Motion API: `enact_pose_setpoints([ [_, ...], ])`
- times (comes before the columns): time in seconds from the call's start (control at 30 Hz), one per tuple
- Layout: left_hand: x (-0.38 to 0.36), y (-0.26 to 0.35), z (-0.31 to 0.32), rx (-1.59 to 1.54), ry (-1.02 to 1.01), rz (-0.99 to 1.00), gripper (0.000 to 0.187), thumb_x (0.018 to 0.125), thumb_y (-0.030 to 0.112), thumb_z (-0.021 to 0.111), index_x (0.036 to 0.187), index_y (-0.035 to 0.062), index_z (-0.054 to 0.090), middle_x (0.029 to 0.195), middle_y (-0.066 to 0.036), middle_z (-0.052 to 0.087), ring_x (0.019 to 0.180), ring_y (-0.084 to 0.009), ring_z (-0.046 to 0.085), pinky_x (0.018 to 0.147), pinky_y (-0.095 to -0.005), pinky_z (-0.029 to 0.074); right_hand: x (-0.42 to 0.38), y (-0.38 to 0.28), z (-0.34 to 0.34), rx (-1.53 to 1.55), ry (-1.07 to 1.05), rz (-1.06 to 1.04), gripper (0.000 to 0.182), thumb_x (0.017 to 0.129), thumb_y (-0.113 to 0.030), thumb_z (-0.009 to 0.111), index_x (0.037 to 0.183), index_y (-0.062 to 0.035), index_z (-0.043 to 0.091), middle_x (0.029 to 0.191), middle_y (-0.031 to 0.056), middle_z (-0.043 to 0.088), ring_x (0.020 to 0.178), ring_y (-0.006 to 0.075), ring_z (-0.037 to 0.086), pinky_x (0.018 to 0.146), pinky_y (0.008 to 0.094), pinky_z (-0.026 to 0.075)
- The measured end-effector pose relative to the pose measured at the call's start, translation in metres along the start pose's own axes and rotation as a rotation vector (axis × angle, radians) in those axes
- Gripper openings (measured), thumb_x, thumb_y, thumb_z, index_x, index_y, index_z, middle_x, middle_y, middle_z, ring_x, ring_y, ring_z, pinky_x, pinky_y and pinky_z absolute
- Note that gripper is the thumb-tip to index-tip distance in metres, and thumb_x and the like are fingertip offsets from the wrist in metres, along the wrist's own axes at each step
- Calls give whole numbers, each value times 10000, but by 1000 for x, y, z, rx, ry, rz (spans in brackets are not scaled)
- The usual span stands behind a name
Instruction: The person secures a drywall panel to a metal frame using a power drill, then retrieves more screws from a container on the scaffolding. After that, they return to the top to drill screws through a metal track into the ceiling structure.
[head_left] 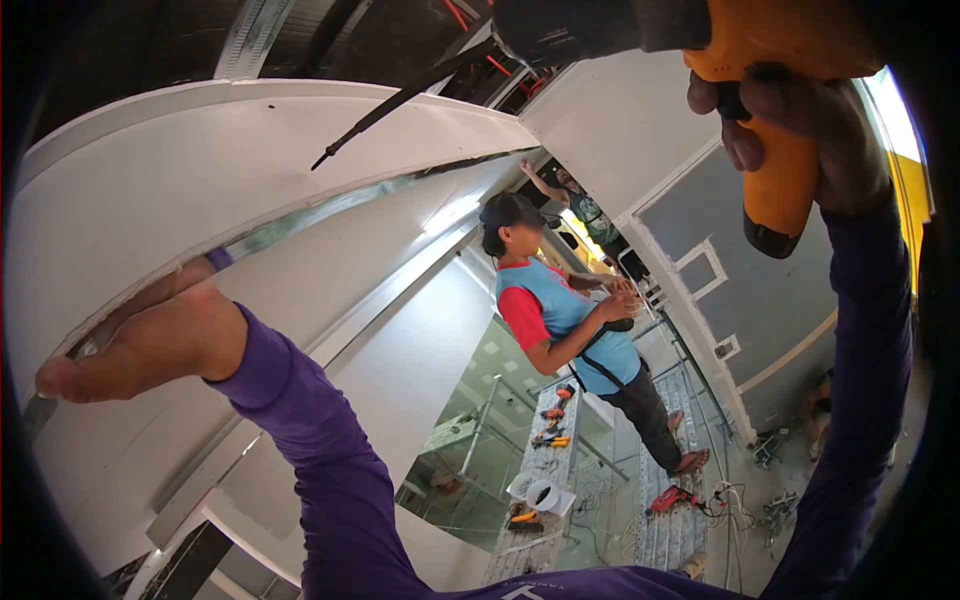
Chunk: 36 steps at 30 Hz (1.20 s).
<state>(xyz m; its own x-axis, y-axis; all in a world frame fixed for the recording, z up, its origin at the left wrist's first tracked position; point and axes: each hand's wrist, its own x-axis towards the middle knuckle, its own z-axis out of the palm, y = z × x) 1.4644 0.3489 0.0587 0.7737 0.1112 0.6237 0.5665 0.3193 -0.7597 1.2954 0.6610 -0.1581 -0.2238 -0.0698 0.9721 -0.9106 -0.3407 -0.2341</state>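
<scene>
My right hand [800, 140] is closed around the grip of an orange and black power drill [785, 190] at the upper right, a finger by its trigger. A long thin dark bit [405, 95] points from the drill down to the left, its tip apart from the white panel [250, 135]. At the left, my left hand [150, 345] is raised against the panel's lower edge, by a shiny metal strip [310, 215]. Its thumb is stretched out; the other fingers are partly hidden along that edge.
A person in a blue and red shirt [570, 310] stands on a metal scaffold plank [670, 540], hands together. Another person [590, 210] reaches up behind. Hand tools and a white bucket [542, 494] sit on a second plank; a red power tool [672, 498] lies among cables.
</scene>
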Motion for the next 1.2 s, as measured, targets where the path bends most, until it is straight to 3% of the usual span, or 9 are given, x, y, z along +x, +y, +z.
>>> enact_pose_setpoints([
  [0.37,1,1,0,65,25,11,796,803,643,487,1386,149,266,1176,-142,432,1131,-313,544,908,-460,497,19,-9,4,193,5,10,383,772,-192,712,1080,-4,584,853,111,645,568,151,615,551,285,549],
  [0.57,0,-3,-5,67,124,-39,719,829,598,526,1351,146,324,1184,-104,449,1074,-227,545,866,-415,511,41,-18,4,281,20,23,360,738,-128,744,1048,-4,607,793,108,652,533,161,615,527,289,558],
  [0.93,1,-11,-11,15,185,-47,665,838,572,528,1313,130,377,1167,-82,474,1036,-196,552,840,-386,506,79,-34,-1,54,-32,72,316,745,-157,739,1002,-15,622,748,66,622,524,125,600,505,266,541],
  [1.2,1,-9,-11,27,221,-40,628,844,553,530,1284,119,416,1155,-67,492,1009,-174,556,821,-364,503,88,-20,-11,160,-128,75,296,757,-154,741,994,-18,625,733,57,621,522,128,601,509,265,538],
])
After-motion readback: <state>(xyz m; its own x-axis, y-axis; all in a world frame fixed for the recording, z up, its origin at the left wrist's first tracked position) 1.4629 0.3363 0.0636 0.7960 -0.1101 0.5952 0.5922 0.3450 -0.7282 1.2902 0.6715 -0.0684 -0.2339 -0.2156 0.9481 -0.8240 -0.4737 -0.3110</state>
